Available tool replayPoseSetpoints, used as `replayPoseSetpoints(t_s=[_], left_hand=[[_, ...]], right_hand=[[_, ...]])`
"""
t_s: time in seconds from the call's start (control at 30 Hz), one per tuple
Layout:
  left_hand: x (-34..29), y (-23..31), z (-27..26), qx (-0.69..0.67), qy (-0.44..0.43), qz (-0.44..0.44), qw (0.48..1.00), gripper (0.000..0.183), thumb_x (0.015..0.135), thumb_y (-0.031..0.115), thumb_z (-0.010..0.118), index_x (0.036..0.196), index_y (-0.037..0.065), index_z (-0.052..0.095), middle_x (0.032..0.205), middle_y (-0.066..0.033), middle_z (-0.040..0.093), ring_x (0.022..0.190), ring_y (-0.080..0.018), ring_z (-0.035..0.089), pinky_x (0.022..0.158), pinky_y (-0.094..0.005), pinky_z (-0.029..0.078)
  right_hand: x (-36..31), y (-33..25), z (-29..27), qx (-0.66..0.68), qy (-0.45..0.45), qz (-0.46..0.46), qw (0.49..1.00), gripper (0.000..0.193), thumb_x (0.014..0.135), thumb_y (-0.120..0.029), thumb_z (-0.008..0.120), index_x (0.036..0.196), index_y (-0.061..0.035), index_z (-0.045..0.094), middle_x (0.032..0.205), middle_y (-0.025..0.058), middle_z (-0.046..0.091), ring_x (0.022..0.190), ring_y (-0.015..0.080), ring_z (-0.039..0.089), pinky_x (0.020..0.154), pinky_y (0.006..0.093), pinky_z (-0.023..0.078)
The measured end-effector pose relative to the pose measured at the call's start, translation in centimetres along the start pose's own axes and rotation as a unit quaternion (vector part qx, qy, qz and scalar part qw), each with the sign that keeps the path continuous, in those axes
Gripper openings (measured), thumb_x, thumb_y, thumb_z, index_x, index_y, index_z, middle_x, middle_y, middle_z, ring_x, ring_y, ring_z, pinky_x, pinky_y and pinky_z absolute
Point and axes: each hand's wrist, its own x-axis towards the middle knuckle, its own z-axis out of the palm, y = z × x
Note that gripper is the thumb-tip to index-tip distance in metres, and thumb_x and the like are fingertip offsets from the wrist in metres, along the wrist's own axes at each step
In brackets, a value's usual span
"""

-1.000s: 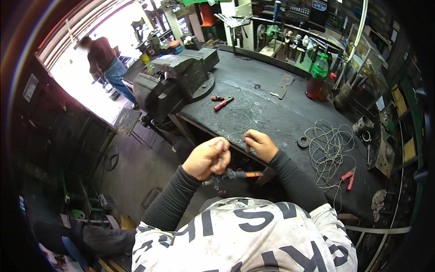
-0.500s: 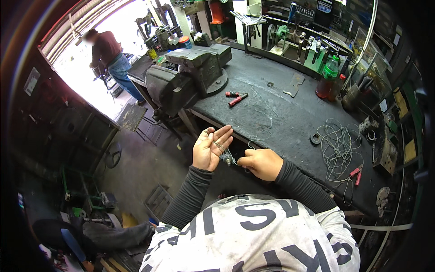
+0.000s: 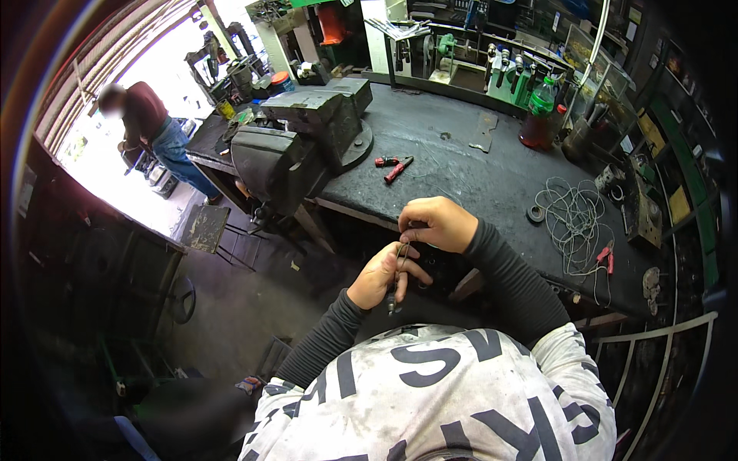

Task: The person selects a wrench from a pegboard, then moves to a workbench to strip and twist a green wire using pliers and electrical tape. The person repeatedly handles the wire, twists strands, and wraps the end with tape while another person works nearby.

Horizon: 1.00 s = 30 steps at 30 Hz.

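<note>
In front of my chest, at the bench's near edge, my left hand (image 3: 382,278) has its fingers curled around a thin wire (image 3: 400,263). Below those fingers hangs a small metal fitting (image 3: 393,304) at the wire's end; its exact kind is too small to tell. Just above and to the right, my right hand (image 3: 442,223) pinches the upper stretch of the same wire between thumb and fingertips. Both hands nearly touch. On the bench beyond them lie two red-handled clips (image 3: 397,170), with a fine wire trailing from them.
A large bench vise (image 3: 269,161) stands at the left of the dark workbench (image 3: 477,177). To the right are a tangled wire coil (image 3: 570,223), another red clip (image 3: 606,257), a tape roll (image 3: 535,213) and a green-topped bottle (image 3: 538,115). Someone bends over near the doorway, by a stool (image 3: 204,229).
My right hand has risen, drawing the wire upward. My left hand has turned from a spread palm to curled fingers, and the fitting now hangs lower. The whole view has shifted slightly.
</note>
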Motion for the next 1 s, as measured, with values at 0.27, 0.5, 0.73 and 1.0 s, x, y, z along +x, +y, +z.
replayPoseSetpoints(t_s=[0.27,0.5,0.73,1.0], left_hand=[[-1.6,2.0,-2.1,-0.101,-0.001,-0.06,0.993,0.037,0.097,0.021,0.043,0.122,-0.005,0.046,0.049,-0.0013,0.043,0.034,-0.007,0.032,0.04,-0.0211,0.031],[-1.4,1.9,-2.9,-0.214,0.007,-0.091,0.972,0.037,0.098,0.017,0.039,0.124,-0.007,0.046,0.063,-0.0085,0.056,0.038,-0.0097,0.04,0.051,-0.0259,0.046],[0.2,2.0,-4.5,-0.233,0.111,0.086,0.962,0.032,0.097,0.008,0.041,0.125,-0.005,0.04,0.132,-0.0265,0.046,0.124,-0.0349,0.046,0.103,-0.0457,0.041],[2.2,0.3,-2.7,-0.08,0.261,0.072,0.959,0.032,0.094,-0.003,0.04,0.125,-0.007,0.043,0.129,-0.0226,0.05,0.12,-0.0297,0.051,0.103,-0.0384,0.041]], right_hand=[[-2.4,4.2,6.2,0.238,0.106,0.133,0.956,0.012,0.086,-0.011,0.065,0.089,0.0003,0.064,0.075,0.0017,0.059,0.074,0.007,0.055,0.067,0.0221,0.045],[-2.8,4.2,8.6,0.211,0.166,0.181,0.946,0.018,0.09,-0.012,0.06,0.099,0.0026,0.065,0.084,0.0027,0.065,0.078,0.0091,0.057,0.07,0.0245,0.047],[-4.4,1.3,9.4,0.155,0.048,0.259,0.952,0.031,0.092,-0.012,0.054,0.122,-0.006,0.057,0.083,0.0085,0.064,0.076,0.0175,0.061,0.069,0.0298,0.047],[-3.2,-2.1,6.3,-0.179,-0.166,0.166,0.955,0.019,0.084,-0.017,0.057,0.099,-0.0067,0.061,0.072,0.0158,0.063,0.069,0.0339,0.063,0.061,0.0437,0.049]])
